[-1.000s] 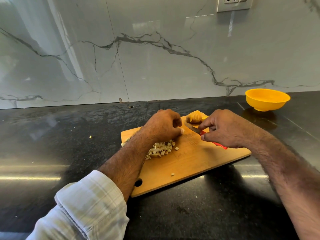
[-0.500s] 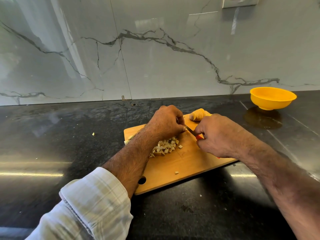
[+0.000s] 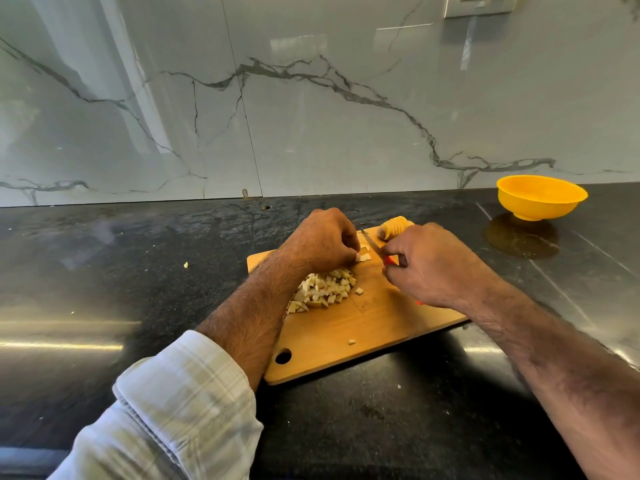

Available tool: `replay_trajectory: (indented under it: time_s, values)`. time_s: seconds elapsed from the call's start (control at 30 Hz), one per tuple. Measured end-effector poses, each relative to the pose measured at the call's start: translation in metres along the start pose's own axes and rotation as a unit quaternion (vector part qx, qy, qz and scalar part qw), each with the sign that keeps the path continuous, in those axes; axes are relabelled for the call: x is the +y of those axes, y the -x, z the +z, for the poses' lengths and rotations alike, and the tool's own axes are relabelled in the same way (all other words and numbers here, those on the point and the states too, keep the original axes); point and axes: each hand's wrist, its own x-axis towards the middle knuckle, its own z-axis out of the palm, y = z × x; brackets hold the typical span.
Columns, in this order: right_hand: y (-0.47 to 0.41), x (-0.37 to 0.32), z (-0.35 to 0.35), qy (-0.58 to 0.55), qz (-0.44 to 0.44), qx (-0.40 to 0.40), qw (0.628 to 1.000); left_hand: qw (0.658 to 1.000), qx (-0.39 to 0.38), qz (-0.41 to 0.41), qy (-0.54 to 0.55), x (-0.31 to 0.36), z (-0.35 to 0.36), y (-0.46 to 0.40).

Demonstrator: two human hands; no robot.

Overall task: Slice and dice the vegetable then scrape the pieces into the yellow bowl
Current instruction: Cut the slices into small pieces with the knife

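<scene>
No readable text, labels, brands or numbers anywhere.

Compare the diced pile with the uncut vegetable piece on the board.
The diced pile is many small loose cubes beside the left hand; the uncut piece is one ridged chunk at the board's far edge. The pile looks paler, the chunk yellower. Both lie on the cutting board.

The left forearm wears a pale plaid shirt sleeve (image 3: 180,407), white with faint grey and beige checks, its cuff rolled back below the elbow. The right forearm (image 3: 554,368) is bare and hairy.
</scene>
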Motion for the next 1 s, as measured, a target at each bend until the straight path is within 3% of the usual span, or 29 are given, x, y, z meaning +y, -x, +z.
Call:
replay_trajectory:
  time_s: [0.5,1.0]
  values:
    - [0.000,-0.019,-0.008,0.049,0.004,-0.113,0.992,1.000,-0.010,-0.004,-0.005,-0.002,0.005,-0.005]
    - [0.004,-0.001,-0.009,-0.065,0.006,-0.002,0.998,1.000,-0.012,-0.028,0.004,-0.008,-0.001,-0.002]
